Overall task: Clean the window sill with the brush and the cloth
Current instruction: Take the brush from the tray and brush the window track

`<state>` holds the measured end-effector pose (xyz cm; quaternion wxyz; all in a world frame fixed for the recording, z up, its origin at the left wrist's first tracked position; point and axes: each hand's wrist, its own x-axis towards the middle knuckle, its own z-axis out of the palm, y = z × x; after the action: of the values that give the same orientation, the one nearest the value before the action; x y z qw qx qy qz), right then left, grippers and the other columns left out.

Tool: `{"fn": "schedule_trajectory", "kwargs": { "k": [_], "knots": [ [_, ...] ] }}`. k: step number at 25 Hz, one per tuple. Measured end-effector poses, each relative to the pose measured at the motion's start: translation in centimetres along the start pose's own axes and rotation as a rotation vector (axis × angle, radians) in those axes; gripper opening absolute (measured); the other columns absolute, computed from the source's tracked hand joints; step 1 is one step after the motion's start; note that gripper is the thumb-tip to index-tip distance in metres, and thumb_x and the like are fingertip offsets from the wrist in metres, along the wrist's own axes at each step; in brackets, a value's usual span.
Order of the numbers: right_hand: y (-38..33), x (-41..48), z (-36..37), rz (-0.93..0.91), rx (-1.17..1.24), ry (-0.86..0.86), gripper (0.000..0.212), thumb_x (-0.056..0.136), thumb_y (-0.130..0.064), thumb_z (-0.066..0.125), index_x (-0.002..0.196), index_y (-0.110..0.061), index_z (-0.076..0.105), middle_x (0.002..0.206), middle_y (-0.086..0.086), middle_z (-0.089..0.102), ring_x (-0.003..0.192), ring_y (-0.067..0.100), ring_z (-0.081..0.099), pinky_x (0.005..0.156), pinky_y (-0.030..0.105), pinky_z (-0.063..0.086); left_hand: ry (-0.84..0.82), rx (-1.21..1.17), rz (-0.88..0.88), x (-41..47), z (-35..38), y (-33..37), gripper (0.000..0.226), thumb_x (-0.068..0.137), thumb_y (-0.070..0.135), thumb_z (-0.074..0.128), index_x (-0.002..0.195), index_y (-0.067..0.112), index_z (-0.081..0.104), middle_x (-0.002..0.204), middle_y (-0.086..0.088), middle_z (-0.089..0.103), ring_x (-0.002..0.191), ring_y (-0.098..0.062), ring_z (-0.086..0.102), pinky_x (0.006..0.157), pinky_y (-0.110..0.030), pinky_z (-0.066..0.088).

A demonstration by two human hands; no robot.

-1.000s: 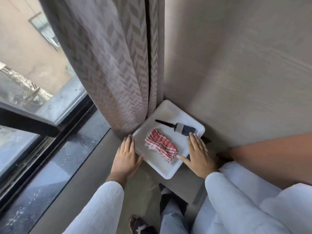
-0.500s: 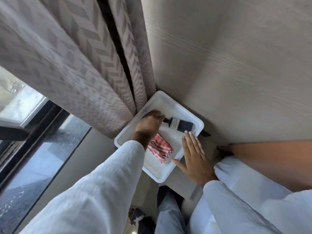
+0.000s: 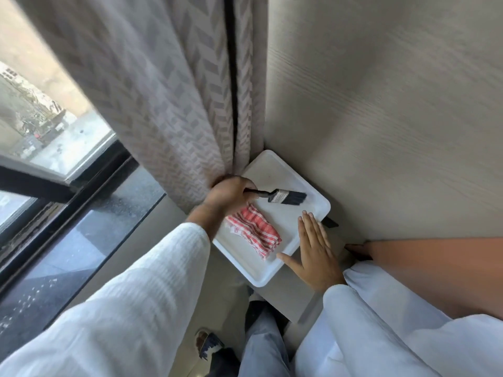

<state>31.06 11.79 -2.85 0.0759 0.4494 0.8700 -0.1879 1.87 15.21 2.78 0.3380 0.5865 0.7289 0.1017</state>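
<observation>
So the tray (image 3: 275,165) sits on the sill (image 3: 294,295), jammed into the corner where the wall (image 3: 381,104) meets the curtain (image 3: 163,104). The cloth (image 3: 254,231) lies in the tray toward its near-left edge, the brush (image 3: 283,197) behind it toward the far-right edge. Left hand (image 3: 231,191) is at the tray's left edge on the brush handle, right hand (image 3: 317,248) lies flat over its right edge. The window (image 3: 40,131) is off to the left.

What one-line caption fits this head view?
Left hand grips the brush over the white tray; right hand steadies its edge beside the striped cloth.
</observation>
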Motion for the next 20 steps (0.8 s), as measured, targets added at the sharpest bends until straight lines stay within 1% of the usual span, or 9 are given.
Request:
{"fn": "schedule_trajectory", "kwargs": {
  "k": [2, 3, 5, 7, 10, 12, 15, 17, 20],
  "knots": [
    [-1.2, 0.4, -0.6, 0.008, 0.031, -0.005, 0.12, 0.087, -0.093, 0.024, 0.169, -0.005, 0.009, 0.18, 0.01, 0.0, 0.167, 0.023, -0.002, 0.137, 0.046, 0.011, 0.088, -0.336, -0.064, -4.0, -1.4, -0.6, 0.009, 0.092, 0.024, 0.079, 0.096, 0.017, 0.083, 0.077, -0.004, 0.081, 0.053, -0.006, 0.064, 0.057, -0.019, 0.05],
    [-2.2, 0.6, -0.9, -0.014, 0.031, -0.013, 0.123, 0.085, -0.095, 0.022, 0.169, -0.007, 0.006, 0.18, 0.008, -0.004, 0.167, 0.022, -0.004, 0.137, 0.044, 0.009, 0.141, -0.519, -0.115, -6.4, -1.9, -1.1, 0.008, 0.089, 0.023, 0.082, 0.09, 0.015, 0.084, 0.07, -0.007, 0.079, 0.046, -0.007, 0.063, 0.05, -0.02, 0.052],
    [-4.5, 1.2, -1.1, -0.084, 0.034, -0.036, 0.125, 0.083, -0.098, 0.019, 0.169, -0.009, 0.0, 0.179, 0.007, -0.009, 0.167, 0.021, -0.006, 0.136, 0.04, 0.005, 0.289, -0.838, -0.218, -11.3, -2.5, -2.7, 0.018, 0.089, 0.024, 0.083, 0.082, 0.007, 0.081, 0.065, -0.015, 0.076, 0.046, -0.016, 0.062, 0.046, -0.024, 0.055],
    [-8.0, 1.8, -1.3, -0.181, -0.017, -0.064, 0.125, 0.083, -0.097, 0.018, 0.169, -0.009, -0.001, 0.18, 0.008, -0.008, 0.167, 0.022, -0.004, 0.136, 0.037, 0.001, 0.487, -1.099, -0.275, -16.1, -2.9, -5.2, 0.03, 0.094, 0.027, 0.076, 0.081, 0.0, 0.074, 0.06, -0.015, 0.069, 0.048, -0.021, 0.06, 0.045, -0.026, 0.053],
    [-14.3, 2.5, -1.7, -0.376, -0.093, -0.028, 0.116, 0.089, -0.092, 0.019, 0.168, -0.007, 0.016, 0.178, 0.008, 0.007, 0.166, 0.026, 0.007, 0.135, 0.036, 0.001, 0.876, -1.414, -0.372, -22.8, -3.9, -9.7, 0.022, 0.103, 0.019, 0.062, 0.087, 0.006, 0.067, 0.055, -0.01, 0.067, 0.041, -0.017, 0.06, 0.038, -0.023, 0.049],
    [-19.2, 3.6, -1.8, -0.519, -0.112, -0.03, 0.11, 0.094, -0.088, 0.025, 0.168, -0.007, 0.019, 0.178, 0.009, 0.009, 0.166, 0.027, 0.01, 0.134, 0.037, 0.001, 1.121, -1.501, -0.438, -27.3, -5.0, -13.0, 0.025, 0.105, 0.02, 0.058, 0.086, 0.009, 0.069, 0.055, -0.007, 0.071, 0.041, -0.015, 0.065, 0.036, -0.02, 0.049],
    [-26.3, 6.3, -1.9, -0.664, -0.19, 0.013, 0.106, 0.098, -0.081, 0.033, 0.166, -0.001, 0.02, 0.178, 0.019, 0.015, 0.167, 0.032, 0.012, 0.135, 0.049, 0.018, 1.36, -1.522, -0.459, -32.1, -6.6, -17.1, 0.031, 0.104, 0.023, 0.058, 0.085, 0.014, 0.08, 0.061, -0.007, 0.077, 0.048, -0.016, 0.073, 0.041, -0.019, 0.054],
    [-30.2, 8.2, -2.0, -0.685, -0.24, 0.024, 0.109, 0.097, -0.081, 0.036, 0.166, 0.002, 0.019, 0.177, 0.023, 0.014, 0.166, 0.036, 0.011, 0.134, 0.052, 0.022, 1.443, -1.518, -0.444, -33.8, -7.7, -19.0, 0.028, 0.104, 0.023, 0.058, 0.092, 0.015, 0.082, 0.067, -0.007, 0.08, 0.054, -0.017, 0.076, 0.045, -0.02, 0.058],
    [-32.8, 10.4, -1.3, -0.611, -0.309, 0.006, 0.118, 0.092, -0.088, 0.028, 0.167, 0.002, 0.011, 0.178, 0.024, 0.005, 0.167, 0.037, 0.006, 0.136, 0.052, 0.015, 1.41, -1.482, -0.452, -32.9, -9.1, -20.6, 0.023, 0.105, 0.019, 0.061, 0.096, 0.015, 0.081, 0.072, -0.01, 0.081, 0.061, -0.02, 0.078, 0.051, -0.023, 0.062]
  ]
}}
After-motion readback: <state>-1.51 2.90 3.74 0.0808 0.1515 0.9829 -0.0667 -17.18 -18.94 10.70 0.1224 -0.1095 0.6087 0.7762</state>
